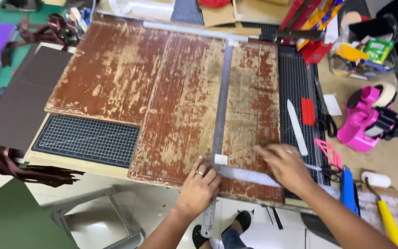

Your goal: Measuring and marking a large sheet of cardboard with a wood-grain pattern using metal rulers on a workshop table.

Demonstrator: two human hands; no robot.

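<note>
A large worn brown sheet (180,101) lies across the worktable. A long steel ruler (221,106) runs down it from the far edge to the near edge. A shorter ruler (249,176) lies crosswise at the near end. My left hand (200,186) rests flat on the sheet where the two rulers meet, a ring on one finger. My right hand (284,165) presses flat on the right part of the short ruler, blurred. A small white block (220,159) sits on the long ruler just above my left hand.
A gridded cutting mat (88,139) shows at the left and another (293,83) at the right, with a white bone folder (296,127), red tag (307,111), and scissors (327,122). A pink tape dispenser (367,120), blue knife (348,191), and yellow-handled roller (385,210) lie right.
</note>
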